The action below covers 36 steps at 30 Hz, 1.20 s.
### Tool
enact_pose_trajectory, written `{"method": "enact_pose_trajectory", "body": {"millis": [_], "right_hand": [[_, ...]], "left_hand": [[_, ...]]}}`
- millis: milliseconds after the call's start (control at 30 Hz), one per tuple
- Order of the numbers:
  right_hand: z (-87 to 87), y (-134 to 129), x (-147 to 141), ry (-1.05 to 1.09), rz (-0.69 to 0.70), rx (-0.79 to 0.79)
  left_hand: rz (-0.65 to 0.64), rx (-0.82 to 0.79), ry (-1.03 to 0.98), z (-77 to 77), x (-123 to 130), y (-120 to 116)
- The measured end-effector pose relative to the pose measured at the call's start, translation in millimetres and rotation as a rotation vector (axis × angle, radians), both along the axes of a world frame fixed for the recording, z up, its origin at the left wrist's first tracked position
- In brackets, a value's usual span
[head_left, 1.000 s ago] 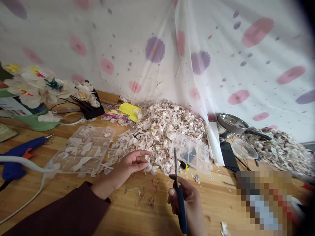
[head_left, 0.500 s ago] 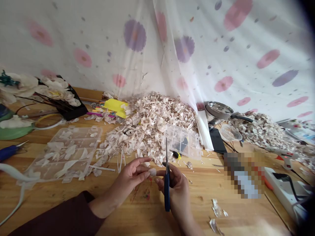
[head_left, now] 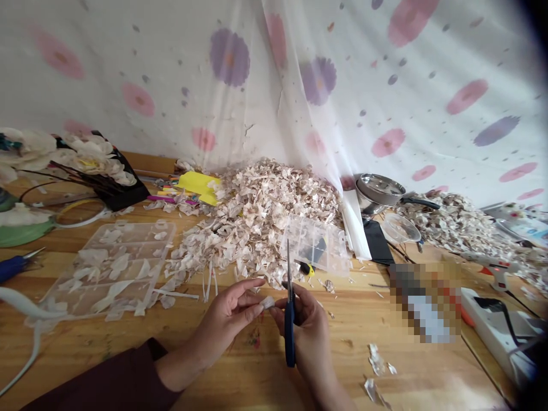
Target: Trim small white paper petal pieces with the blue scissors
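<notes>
- The left hand, in a dark maroon sleeve, holds a small pale petal scrap in a narrow pinch between thumb and fingertips.
- The right hand is closed firmly around the blue-handled scissors, with the slim blades pointing upward and toward the far side.
- The scrap sits over the wooden table, just left of the scissors' blades and between the two hands.
- Just beyond the hands lies a large heap of petal scraps, with a small clear compartment box resting against its near right edge.
- To the left, a larger clear compartment box holds pale petals; a blue hot glue gun lies at the left edge.
- Artificial white flowers stand at the far left, near a yellow paper sheet.
- To the far right are a steel saucepan and a second heap of scraps; a white power strip lies at the near right.
- A sheer floral curtain hangs behind the table.
</notes>
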State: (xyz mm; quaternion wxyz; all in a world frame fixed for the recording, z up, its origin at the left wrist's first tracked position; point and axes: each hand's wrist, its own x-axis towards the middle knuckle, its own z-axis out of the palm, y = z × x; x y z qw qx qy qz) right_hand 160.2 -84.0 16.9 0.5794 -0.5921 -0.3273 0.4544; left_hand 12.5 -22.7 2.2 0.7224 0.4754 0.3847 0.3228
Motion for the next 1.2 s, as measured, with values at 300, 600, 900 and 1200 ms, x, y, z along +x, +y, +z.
{"method": "enact_pose_trajectory", "body": {"millis": [300, 600, 900, 1200], "right_hand": [[3.9, -1.0, -1.6, 0.000, -0.038, 0.016], [4.5, 4.0, 2.7, 0.229, 0.038, -0.104], [-0.1, 0.7, 1.5, 0.248, 0.141, -0.095], [-8.5, -0.4, 2.7, 0.104, 0.040, 0.007]], "left_hand": [[0.023, 0.097, 0.101, -7.3, -0.7, -5.4], [-0.004, -0.028, -0.020, -2.2, -4.5, 3.5], [-0.106, -0.034, 0.017, 9.1, -2.9, 2.6], [0.129, -0.248, -0.194, 6.9, -2.3, 7.1]]}}
